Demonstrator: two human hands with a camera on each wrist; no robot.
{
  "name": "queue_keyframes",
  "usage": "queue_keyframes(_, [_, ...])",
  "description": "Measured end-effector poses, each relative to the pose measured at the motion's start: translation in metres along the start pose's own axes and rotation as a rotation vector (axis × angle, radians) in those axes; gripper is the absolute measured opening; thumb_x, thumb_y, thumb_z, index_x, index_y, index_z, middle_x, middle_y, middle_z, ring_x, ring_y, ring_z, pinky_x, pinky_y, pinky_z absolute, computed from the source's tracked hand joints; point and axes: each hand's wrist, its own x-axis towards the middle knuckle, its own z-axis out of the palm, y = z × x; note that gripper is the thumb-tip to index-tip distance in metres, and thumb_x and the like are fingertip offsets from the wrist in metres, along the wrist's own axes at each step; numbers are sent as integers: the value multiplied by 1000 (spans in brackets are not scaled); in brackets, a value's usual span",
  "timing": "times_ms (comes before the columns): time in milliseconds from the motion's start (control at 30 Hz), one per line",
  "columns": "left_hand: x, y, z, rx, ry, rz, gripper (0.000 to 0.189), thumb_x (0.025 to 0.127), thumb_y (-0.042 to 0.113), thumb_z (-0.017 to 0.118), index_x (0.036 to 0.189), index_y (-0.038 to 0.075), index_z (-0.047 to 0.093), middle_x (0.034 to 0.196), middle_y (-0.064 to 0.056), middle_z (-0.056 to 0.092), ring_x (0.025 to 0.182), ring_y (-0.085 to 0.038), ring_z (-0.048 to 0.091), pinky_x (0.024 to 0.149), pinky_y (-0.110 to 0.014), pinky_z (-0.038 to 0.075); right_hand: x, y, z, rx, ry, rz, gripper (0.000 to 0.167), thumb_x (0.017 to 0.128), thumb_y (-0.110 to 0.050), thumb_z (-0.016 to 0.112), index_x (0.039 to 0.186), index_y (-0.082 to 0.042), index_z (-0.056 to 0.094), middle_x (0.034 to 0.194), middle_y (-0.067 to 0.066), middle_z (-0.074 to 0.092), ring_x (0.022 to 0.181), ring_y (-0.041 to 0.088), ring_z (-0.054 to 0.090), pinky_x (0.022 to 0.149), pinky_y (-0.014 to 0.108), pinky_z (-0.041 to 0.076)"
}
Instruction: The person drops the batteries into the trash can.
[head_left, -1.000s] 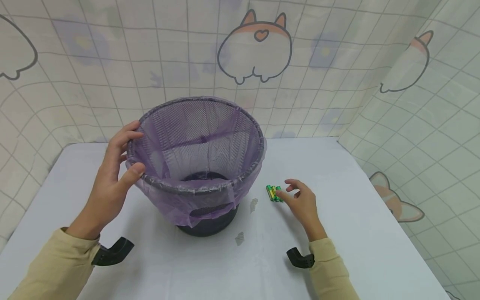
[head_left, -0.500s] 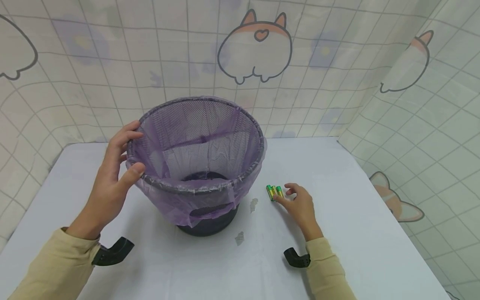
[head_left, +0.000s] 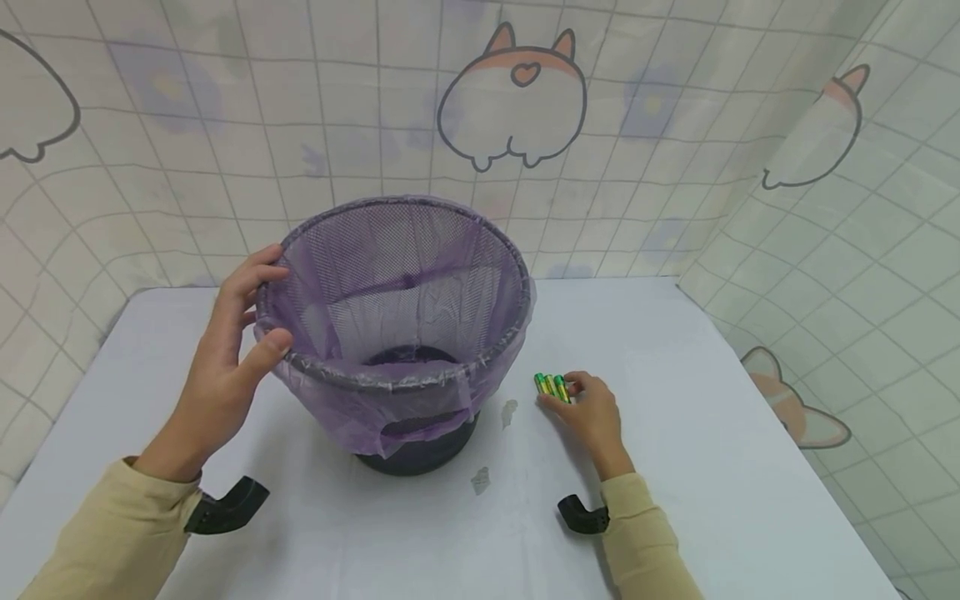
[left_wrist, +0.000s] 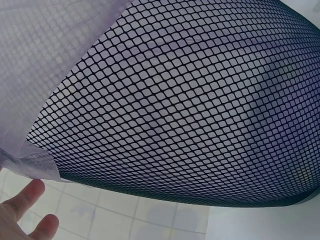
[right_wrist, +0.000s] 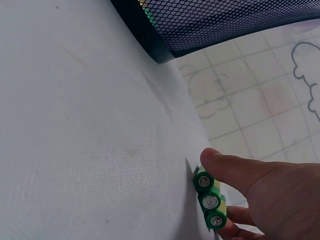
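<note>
A black mesh wastebasket [head_left: 416,454], lined with a thin purple bag [head_left: 442,412], stands on the white table. My left hand [head_left: 225,350] grips its left rim, thumb near the front and fingers spread further back. Parts of that hand's fingers [left_wrist: 25,197] show beside the mesh in the left wrist view. Three green and yellow batteries [head_left: 552,387] lie side by side to the basket's right. With my right hand [head_left: 592,417] I pinch the row, the thumb at its left side and the fingers at its right. The right wrist view shows the ends of the batteries [right_wrist: 210,201] between thumb and fingers.
The white table [head_left: 720,500] reaches a tiled-pattern curtain [head_left: 345,100] at the back and right. Two grey patches, one of them a torn-looking mark [head_left: 480,480], lie on the tabletop between basket and right hand. Black wrist mounts [head_left: 227,506] sit on both sleeves.
My right hand has shifted left and closed in on the batteries, its thumb passing to their left side. The left hand and the wastebasket stay put.
</note>
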Motion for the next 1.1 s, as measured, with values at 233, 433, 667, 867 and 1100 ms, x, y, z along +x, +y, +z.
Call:
queue_keyframes(233, [0,0,0,10,-4,3,49,94,12,48,142,9,37,159,-1,26,140,-10,27,100,-28,22,-1,-3,0,20,7,-7,52,78,-30,79,118,-1,63,103,15,62,90,25,54,76,37,43])
queue_keyframes(433, [0,0,1,-3,4,5,49,94,10,47,142,7,38,158,-2,27,138,-11,30,99,-27,22,-2,-2,-2,55,-27,-41,49,79,-26,77,120,-1,63,113,18,62,102,30,58,86,45,47])
queue_keyframes(667, [0,0,0,-8,4,3,49,94,11,47,142,8,38,158,-2,26,138,-11,29,100,-28,22,-2,5,-4,61,-91,-95,47,80,-20,77,123,-6,64,123,14,62,106,28,58,88,42,47])
queue_keyframes(867, [1,1,0,-9,4,-2,49,94,10,47,142,8,38,158,-2,26,138,-11,29,100,-29,22,-1,8,-9,42,-170,-145,44,79,-12,76,122,-15,67,124,6,62,93,21,52,77,31,42])
queue_keyframes(1100, [0,1,1,-11,1,1,49,94,9,46,142,8,37,158,-2,26,137,-11,30,100,-29,22,-2,10,-13,59,-209,-204,45,78,-10,77,122,-14,67,123,6,61,88,19,49,75,29,41])
